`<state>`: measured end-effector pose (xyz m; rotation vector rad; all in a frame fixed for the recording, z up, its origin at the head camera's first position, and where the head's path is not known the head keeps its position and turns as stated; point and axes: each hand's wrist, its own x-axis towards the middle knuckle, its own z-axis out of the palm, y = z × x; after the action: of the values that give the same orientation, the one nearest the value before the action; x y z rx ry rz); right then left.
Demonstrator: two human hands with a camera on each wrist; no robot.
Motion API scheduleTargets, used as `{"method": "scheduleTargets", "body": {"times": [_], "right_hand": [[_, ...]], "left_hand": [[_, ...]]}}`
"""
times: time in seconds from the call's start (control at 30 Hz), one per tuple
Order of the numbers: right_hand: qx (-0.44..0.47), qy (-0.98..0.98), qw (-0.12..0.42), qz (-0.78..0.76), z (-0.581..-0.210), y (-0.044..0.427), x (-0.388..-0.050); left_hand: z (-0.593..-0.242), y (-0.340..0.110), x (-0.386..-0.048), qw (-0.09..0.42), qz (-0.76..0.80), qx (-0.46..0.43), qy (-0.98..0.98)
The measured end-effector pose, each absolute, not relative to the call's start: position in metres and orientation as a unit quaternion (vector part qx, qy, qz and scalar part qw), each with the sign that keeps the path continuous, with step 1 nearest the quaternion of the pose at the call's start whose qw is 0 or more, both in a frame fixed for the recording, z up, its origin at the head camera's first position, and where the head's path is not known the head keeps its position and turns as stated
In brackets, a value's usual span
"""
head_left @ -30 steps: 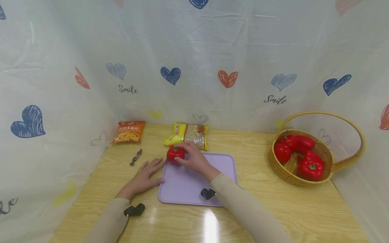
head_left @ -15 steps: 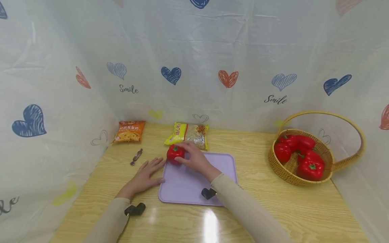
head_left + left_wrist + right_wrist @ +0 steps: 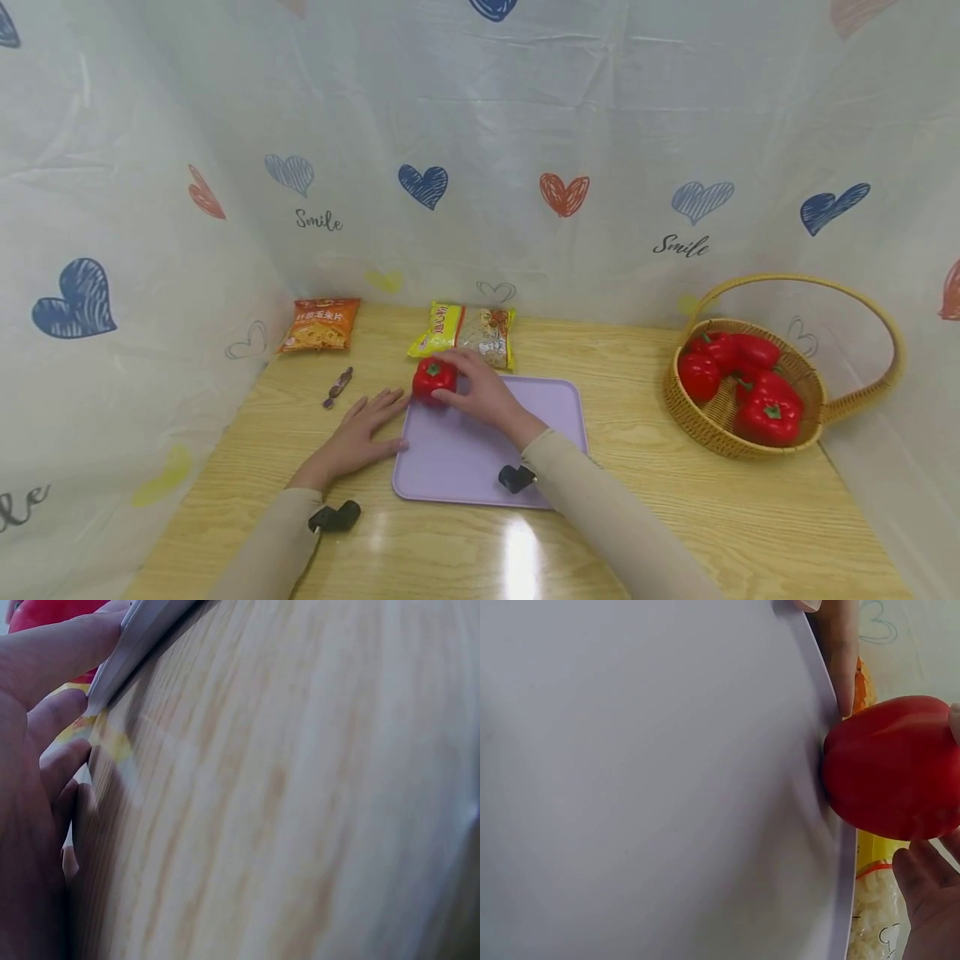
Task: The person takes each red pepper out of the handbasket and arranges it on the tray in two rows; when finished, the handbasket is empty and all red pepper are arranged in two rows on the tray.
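Note:
In the head view the right hand [image 3: 483, 396] grips a red bell pepper [image 3: 432, 379] at the back left corner of a lilac tray [image 3: 472, 467], thumb on the near side and fingers behind. The right wrist view shows the pepper [image 3: 892, 769] against the tray's rim [image 3: 846, 885], with part of the right hand [image 3: 934, 900] beside it. The left hand [image 3: 360, 442] lies with fingers spread along the tray's left edge, its thumb and fingertips touching the rim. From the left wrist camera, the left hand [image 3: 45, 750] has its thumb at the tray's edge [image 3: 139, 645].
A wicker basket [image 3: 701, 425] with several red peppers [image 3: 771, 408] stands at the right. Behind the tray lies a yellow and clear food bag [image 3: 483, 333]; an orange snack bag [image 3: 321, 325] is at the back left. A small wrapped stick-shaped item [image 3: 338, 387] lies left of the tray.

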<state>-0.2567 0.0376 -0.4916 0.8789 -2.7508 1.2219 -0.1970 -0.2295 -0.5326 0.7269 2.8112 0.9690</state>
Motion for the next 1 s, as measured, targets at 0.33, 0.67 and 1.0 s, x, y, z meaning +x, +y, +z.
{"method": "scheduleTargets", "body": {"times": [0.33,0.67,1.0], "right_hand": [[0.285,-0.873,0.006,0.397,-0.492,0.040,-0.255],[0.279,-0.870,-0.009,0.407,-0.493,0.049,-0.256],[0.265,-0.874,-0.012,0.406,-0.493,0.067,-0.255]], "left_hand": [[-0.531,-0.228,-0.197,0.043,0.316,0.234,0.918],[-0.531,-0.229,-0.195,0.032,0.323,0.239,0.915],[-0.531,-0.228,-0.195,0.037,0.324,0.236,0.915]]}}
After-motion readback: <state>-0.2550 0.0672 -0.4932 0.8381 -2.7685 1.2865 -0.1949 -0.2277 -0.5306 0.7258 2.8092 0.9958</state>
